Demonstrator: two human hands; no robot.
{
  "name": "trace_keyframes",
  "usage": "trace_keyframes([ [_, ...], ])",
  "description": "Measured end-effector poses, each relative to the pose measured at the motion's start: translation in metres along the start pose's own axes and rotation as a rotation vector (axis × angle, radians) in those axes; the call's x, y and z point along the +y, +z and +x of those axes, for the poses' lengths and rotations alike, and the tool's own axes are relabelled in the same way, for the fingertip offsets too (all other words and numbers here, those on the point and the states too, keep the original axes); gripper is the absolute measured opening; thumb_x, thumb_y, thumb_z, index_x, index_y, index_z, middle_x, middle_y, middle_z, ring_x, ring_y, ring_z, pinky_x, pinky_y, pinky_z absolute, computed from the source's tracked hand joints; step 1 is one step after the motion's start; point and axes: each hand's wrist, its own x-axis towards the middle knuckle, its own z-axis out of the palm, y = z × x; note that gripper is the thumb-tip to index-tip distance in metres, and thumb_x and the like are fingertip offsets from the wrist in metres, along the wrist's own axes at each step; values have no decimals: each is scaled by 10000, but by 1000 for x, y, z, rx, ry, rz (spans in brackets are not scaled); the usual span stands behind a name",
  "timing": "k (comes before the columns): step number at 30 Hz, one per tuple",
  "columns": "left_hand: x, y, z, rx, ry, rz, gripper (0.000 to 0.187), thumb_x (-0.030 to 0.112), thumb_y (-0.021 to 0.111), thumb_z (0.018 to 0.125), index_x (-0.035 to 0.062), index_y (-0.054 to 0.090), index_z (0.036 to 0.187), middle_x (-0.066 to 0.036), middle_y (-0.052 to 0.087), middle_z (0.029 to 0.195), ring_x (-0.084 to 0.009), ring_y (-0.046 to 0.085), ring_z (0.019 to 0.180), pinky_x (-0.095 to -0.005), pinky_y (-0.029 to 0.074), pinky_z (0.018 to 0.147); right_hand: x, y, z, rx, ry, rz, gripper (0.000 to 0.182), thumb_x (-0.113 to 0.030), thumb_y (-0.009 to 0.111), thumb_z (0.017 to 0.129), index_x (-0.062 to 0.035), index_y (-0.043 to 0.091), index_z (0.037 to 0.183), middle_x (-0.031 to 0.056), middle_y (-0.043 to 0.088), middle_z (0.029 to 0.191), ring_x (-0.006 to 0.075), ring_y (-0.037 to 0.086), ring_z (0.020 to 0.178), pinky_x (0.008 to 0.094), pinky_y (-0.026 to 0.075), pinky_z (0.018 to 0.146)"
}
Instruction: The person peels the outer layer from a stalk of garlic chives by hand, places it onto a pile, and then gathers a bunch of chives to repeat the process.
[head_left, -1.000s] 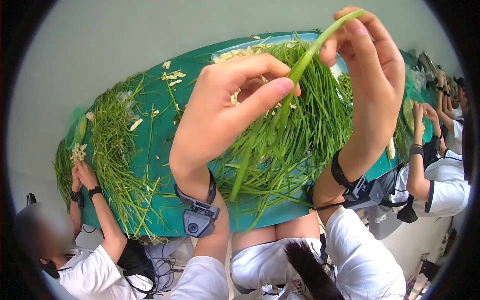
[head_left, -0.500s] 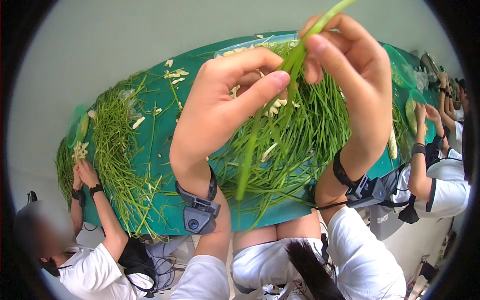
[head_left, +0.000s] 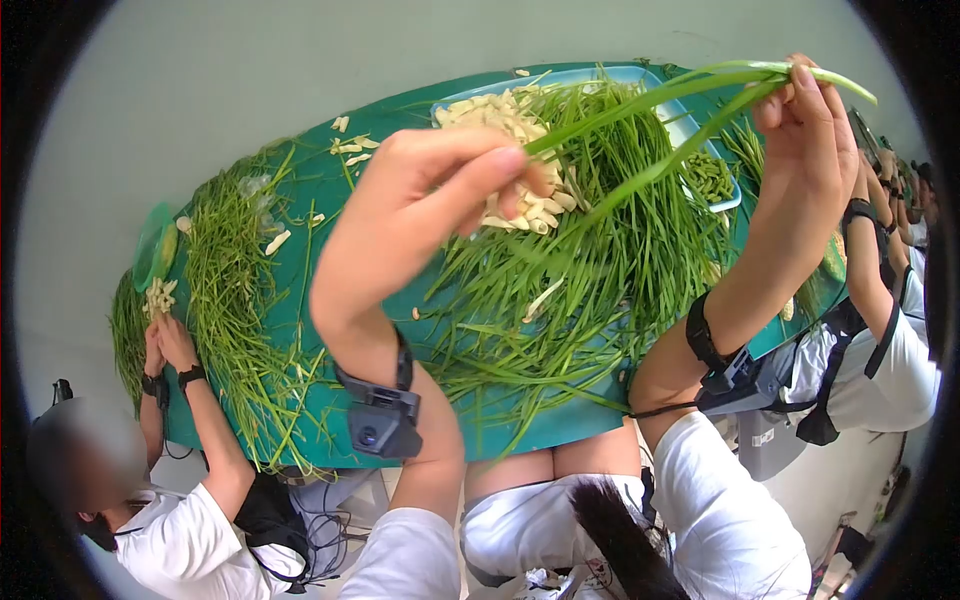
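Note:
A long green stalk with leaves (head_left: 690, 95) stretches between my two hands above the table. My right hand (head_left: 808, 115) pinches its pale end at the upper right. My left hand (head_left: 440, 190) is closed at the leaves' other side, thumb against the forefinger, with a leaf tip at its fingers. Beneath them lies a big heap of green stalks (head_left: 620, 230). Pale cut pieces (head_left: 490, 112) fill the left part of a light blue tray (head_left: 680, 120), partly behind my left hand. Short green pieces (head_left: 708, 176) lie at the tray's right end.
On the green table (head_left: 335, 250), a second heap of stalks (head_left: 225, 290) lies at the left, near a green basket (head_left: 155, 245). A co-worker (head_left: 190, 500) at the left holds pale pieces. Other people work at the right edge.
My right hand has moved right and slightly down with the stalk's pale end. My left hand has shifted left, and the hands are farther apart. The tray is now more exposed.

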Motion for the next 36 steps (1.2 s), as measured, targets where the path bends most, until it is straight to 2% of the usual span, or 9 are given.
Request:
trace_keyframes([
  [5,-48,-52,-29,145,-283,182,266,207,493,902,-9,642,865,-23,584,691,-72,477,602,-210,391,551,-7,-3,0,35,3,-42,203,-146,600,854,39,596,939,50,557,702,94,513,633,204,363,598],
  [7,-52,-58,-36,391,-455,413,266,207,492,900,-14,636,871,-21,582,695,-84,487,619,-221,407,575,-8,-2,-2,12,32,-87,230,-137,591,860,56,588,985,43,539,729,90,497,650,197,363,613],
  [11,-50,-53,-30,368,-438,353,265,214,500,900,-18,630,889,-26,590,704,-94,498,623,-233,420,591,0,-3,1,-14,84,-169,242,-142,594,863,49,589,1012,17,514,711,70,465,635,178,342,601],
  [17,-14,-1,11,363,-45,138,287,242,518,904,-26,614,939,-59,616,777,-113,545,698,-249,444,651,-4,23,-8,-201,152,-309,180,-133,607,860,7,598,973,-24,501,648,37,440,590,170,291,531],
  [19,-5,16,18,263,171,100,298,211,450,945,-38,555,1071,-61,616,944,-119,544,859,-249,419,818,-7,38,-13,-310,160,-288,160,-127,605,866,5,589,955,-38,512,660,33,428,562,173,295,523],
  [22,0,31,26,139,273,2,309,190,441,951,-50,511,1132,-86,596,1069,-128,541,948,-267,396,897,-5,49,-15,-406,228,-251,143,-108,603,864,6,571,946,-35,524,676,27,442,583,178,309,523],
  [26,0,39,29,119,256,-151,272,177,430,961,-50,518,1081,-39,579,908,-82,523,816,-214,420,743,25,48,-27,-337,293,-35,139,-102,600,864,7,564,942,-28,538,698,25,457,610,174,328,537],
  [31,-5,34,33,136,251,-152,276,208,405,972,-29,546,952,7,464,676,-61,440,610,-191,353,558,-15,72,-22,-459,253,14,155,-90,600,857,11,580,972,-22,555,726,22,469,637,169,346,554],
  [36,-2,34,29,125,230,-208,317,244,382,978,-8,537,862,26,379,610,-50,358,531,-190,289,483,-1,54,-18,-472,267,-187,154,-97,581,861,15,629,954,-8,586,748,28,466,641,163,343,563],
])
